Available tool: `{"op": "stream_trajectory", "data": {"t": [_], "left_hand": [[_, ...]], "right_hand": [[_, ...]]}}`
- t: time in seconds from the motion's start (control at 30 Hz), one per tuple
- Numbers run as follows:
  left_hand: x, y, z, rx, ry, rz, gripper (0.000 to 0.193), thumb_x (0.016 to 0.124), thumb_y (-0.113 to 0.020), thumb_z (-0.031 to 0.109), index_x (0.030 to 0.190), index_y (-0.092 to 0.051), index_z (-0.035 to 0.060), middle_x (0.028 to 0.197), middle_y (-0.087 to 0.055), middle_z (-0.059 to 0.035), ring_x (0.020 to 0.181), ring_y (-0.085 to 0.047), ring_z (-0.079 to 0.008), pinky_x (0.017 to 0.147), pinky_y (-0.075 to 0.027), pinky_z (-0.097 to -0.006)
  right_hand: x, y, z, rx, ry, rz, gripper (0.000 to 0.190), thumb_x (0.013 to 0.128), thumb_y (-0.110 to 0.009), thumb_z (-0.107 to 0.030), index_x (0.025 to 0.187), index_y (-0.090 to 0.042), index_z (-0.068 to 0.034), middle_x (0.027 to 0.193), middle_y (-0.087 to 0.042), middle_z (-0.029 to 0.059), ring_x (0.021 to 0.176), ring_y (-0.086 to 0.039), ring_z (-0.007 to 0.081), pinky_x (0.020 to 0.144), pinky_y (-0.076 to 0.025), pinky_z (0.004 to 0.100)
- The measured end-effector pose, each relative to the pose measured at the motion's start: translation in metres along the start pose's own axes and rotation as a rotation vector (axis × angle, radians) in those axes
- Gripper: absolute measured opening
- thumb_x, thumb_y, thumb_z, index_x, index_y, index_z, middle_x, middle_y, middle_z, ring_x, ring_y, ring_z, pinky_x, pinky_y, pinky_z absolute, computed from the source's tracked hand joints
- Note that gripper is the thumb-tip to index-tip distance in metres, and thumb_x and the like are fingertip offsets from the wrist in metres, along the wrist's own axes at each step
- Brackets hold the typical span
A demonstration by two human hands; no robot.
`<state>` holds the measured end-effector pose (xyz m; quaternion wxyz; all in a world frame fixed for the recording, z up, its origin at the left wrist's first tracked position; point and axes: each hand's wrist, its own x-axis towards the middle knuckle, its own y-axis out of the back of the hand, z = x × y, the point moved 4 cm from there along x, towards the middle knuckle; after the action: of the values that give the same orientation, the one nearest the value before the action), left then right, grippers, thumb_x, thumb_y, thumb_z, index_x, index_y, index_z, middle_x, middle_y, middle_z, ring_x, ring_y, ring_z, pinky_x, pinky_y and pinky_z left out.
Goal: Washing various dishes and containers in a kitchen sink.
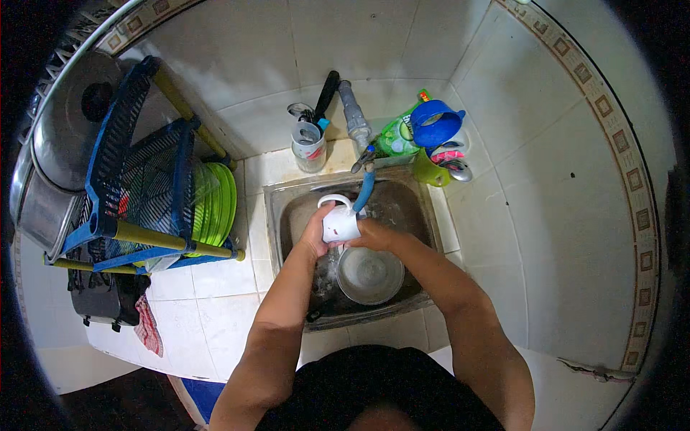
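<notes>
Both of my hands hold a white mug (340, 223) over the metal sink (274, 226), close to the end of the blue hose (365, 191) on the grey faucet pipe (353, 116). My left hand (317, 229) grips the mug's left side, by its handle. On the opposite side, my right hand (372, 234) has its fingers against the mug, partly hidden behind it. Below the hands, a round metal bowl (371, 276) rests in the basin. Whether water is running from the hose, I cannot tell.
Left of the sink stands a blue plastic rack (137, 252) with green plates (222, 204) and metal pots. Behind the basin are a container of utensils (309, 151), a green packet (399, 134), a blue cup (435, 124) and a green cup (431, 171). A red-and-white cloth (148, 326) lies at left.
</notes>
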<state>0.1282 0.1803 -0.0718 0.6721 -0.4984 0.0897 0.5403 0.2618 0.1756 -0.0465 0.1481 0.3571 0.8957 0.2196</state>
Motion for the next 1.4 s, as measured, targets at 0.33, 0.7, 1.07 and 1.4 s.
{"op": "stream_trajectory", "data": {"t": [0.33, 0.7, 1.07, 1.4], "left_hand": [[-0.013, 0.001, -0.003, -0.073, -0.060, -0.121, 0.043, 0.087, -0.049, 0.040, 0.112, -0.052, 0.0049, 0.099, -0.062, -0.0101, 0.085, -0.063, -0.0219, 0.074, -0.053, -0.0356], [0.014, -0.004, -0.029, -0.376, -0.046, -0.092, 0.039, 0.090, -0.039, 0.041, 0.115, -0.052, 0.0143, 0.108, -0.059, -0.0072, 0.101, -0.055, -0.0235, 0.082, -0.046, -0.0426], [0.008, -0.009, -0.028, -0.465, 0.006, -0.170, 0.044, 0.091, -0.029, 0.040, 0.117, -0.051, 0.0124, 0.104, -0.060, -0.0098, 0.091, -0.060, -0.0249, 0.071, -0.051, -0.0454], [-0.001, 0.007, -0.020, -0.294, 0.106, -0.169, 0.048, 0.085, -0.039, 0.049, 0.116, -0.052, 0.0142, 0.104, -0.060, -0.0086, 0.090, -0.059, -0.0294, 0.069, -0.050, -0.0442]], "right_hand": [[0.011, 0.028, -0.013, 0.641, -0.369, 0.310, 0.025, 0.073, -0.071, -0.023, 0.086, -0.064, -0.002, 0.078, -0.063, 0.0053, 0.072, -0.058, 0.0135, 0.067, -0.046, 0.0301], [0.019, -0.004, -0.029, -0.317, -0.153, 1.124, 0.014, 0.074, -0.061, -0.016, 0.085, -0.063, -0.009, 0.101, -0.060, 0.0088, 0.107, -0.049, 0.0296, 0.090, -0.034, 0.0444], [-0.002, 0.012, -0.027, -0.267, 0.099, 0.845, 0.064, 0.071, -0.069, -0.032, 0.121, -0.046, -0.001, 0.124, -0.048, 0.0208, 0.114, -0.046, 0.0307, 0.098, -0.031, 0.0430], [0.003, 0.008, -0.011, 0.589, -0.249, 0.369, 0.027, 0.075, -0.069, -0.021, 0.092, -0.063, -0.001, 0.079, -0.064, 0.0056, 0.074, -0.058, 0.0131, 0.072, -0.045, 0.0276]]}}
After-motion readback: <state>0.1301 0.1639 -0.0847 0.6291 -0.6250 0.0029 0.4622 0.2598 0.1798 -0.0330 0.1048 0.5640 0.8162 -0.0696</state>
